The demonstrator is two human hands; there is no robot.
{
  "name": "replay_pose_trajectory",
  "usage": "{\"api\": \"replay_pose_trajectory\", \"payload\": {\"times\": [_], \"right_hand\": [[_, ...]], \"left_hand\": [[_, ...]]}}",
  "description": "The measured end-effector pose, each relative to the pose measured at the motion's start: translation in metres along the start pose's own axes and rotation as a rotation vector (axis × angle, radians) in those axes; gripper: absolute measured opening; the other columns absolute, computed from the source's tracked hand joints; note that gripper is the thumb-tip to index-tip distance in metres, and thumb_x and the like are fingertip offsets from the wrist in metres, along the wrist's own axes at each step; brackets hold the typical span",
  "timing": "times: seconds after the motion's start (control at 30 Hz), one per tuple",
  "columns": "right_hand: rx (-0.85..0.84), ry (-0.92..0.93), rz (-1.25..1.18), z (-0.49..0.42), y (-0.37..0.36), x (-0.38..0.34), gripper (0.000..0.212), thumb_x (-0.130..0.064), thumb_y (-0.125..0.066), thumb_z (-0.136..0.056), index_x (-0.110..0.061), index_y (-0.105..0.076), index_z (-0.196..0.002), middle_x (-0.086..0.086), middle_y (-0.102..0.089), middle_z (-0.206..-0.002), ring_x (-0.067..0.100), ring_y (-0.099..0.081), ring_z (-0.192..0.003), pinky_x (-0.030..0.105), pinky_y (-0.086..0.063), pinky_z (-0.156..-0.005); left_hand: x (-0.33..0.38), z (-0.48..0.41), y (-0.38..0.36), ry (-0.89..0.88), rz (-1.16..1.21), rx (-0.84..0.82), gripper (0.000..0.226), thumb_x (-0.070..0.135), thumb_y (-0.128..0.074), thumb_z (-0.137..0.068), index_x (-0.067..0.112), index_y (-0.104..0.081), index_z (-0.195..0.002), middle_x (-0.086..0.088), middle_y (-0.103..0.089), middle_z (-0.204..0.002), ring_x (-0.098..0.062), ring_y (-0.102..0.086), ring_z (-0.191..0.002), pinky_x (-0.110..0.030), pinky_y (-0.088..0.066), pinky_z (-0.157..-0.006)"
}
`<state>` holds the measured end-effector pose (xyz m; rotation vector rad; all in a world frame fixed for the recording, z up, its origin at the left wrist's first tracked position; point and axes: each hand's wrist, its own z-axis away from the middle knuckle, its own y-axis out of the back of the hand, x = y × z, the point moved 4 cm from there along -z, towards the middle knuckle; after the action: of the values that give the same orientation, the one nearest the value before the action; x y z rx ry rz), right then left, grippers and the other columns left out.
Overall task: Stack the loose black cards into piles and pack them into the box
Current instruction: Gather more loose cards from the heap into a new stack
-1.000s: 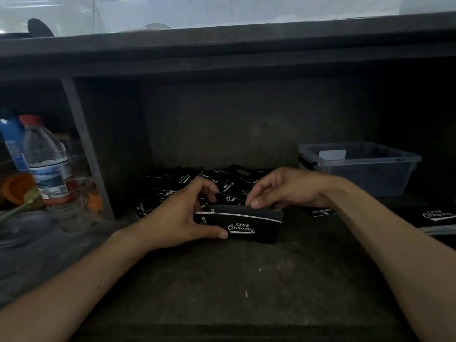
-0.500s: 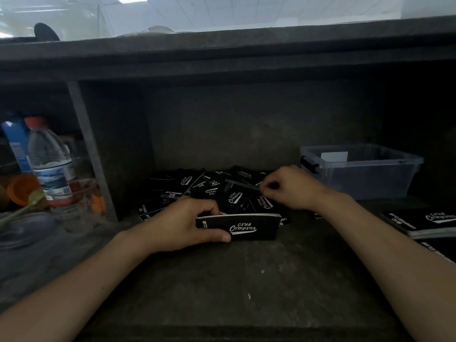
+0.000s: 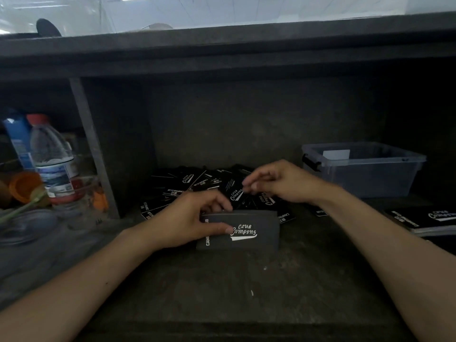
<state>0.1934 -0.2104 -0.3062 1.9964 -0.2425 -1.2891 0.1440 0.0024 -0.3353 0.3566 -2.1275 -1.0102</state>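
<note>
Two hands [image 3: 192, 218] [image 3: 283, 183], one box [image 3: 365, 180], two piles [image 3: 246, 233] [image 3: 424, 219], perhaps twenty loose cards [image 3: 197, 186].

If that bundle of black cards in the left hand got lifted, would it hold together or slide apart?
Probably slides apart unless squeezed: the stack is loose thin cards, and the left hand clamps it, thumb in front. Likely light, since one hand props it on edge. Let go, it would probably tip flat.
</note>
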Motion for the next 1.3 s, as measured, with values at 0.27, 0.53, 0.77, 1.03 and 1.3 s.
{"api": "replay_pose_trajectory", "payload": {"times": [0.27,0.53,0.77,1.03,1.3], "right_hand": [[-0.072,0.071,0.413,-0.023,-0.015,0.023,0.044,-0.021,-0.064,-0.093,-0.028,-0.055,-0.136,-0.004,-0.049,-0.145,0.012,-0.037,-0.138,0.021,-0.023,-0.114],[-0.015,-0.091,0.761,-0.024,-0.009,0.026,0.066,-0.067,-0.062,-0.079,-0.038,-0.051,-0.137,0.004,-0.051,-0.12,0.024,-0.042,-0.121,0.033,-0.036,-0.095],[0.263,-0.077,0.316,-0.013,0.023,0.012,0.028,-0.034,-0.091,-0.061,-0.023,-0.072,-0.079,-0.002,-0.069,-0.077,0.012,-0.062,-0.077,0.029,-0.049,-0.068],[-0.22,-0.176,-0.034,0.018,0.008,-0.011,0.013,-0.002,-0.068,-0.085,-0.011,-0.073,-0.092,0.004,-0.071,-0.081,0.005,-0.063,-0.069,0.02,-0.05,-0.063],[0.198,-0.355,0.622,0.01,0.03,0.014,0.033,-0.047,-0.079,-0.074,-0.024,-0.069,-0.094,-0.006,-0.067,-0.094,0.014,-0.063,-0.093,0.028,-0.051,-0.08]], "left_hand": [[0.004,0.002,0.008,-0.022,0.058,-0.018,0.018,0.027,-0.083,-0.083,0.025,-0.075,-0.1,0.006,-0.076,-0.091,-0.011,-0.073,-0.083,-0.029,-0.059,-0.075],[-0.004,0.002,-0.002,-0.032,-0.092,-0.085,0.014,0.023,-0.081,-0.084,0.025,-0.068,-0.087,0.008,-0.066,-0.082,-0.01,-0.065,-0.072,-0.028,-0.052,-0.062],[-0.006,0.001,0.004,-0.091,-0.136,-0.008,0.016,0.037,-0.07,-0.084,0.028,-0.064,-0.096,0.018,-0.038,-0.148,0.001,-0.032,-0.142,-0.023,-0.033,-0.115],[-0.002,0.0,0.009,-0.064,-0.048,0.073,0.024,0.051,-0.065,-0.089,0.031,-0.066,-0.102,0.015,-0.038,-0.152,-0.009,-0.041,-0.142,-0.041,-0.046,-0.11],[0.001,0.001,-0.001,0.001,-0.021,-0.025,0.054,0.021,-0.083,-0.085,0.036,-0.056,-0.13,0.019,-0.073,-0.114,-0.002,-0.071,-0.104,-0.031,-0.057,-0.093]]}}
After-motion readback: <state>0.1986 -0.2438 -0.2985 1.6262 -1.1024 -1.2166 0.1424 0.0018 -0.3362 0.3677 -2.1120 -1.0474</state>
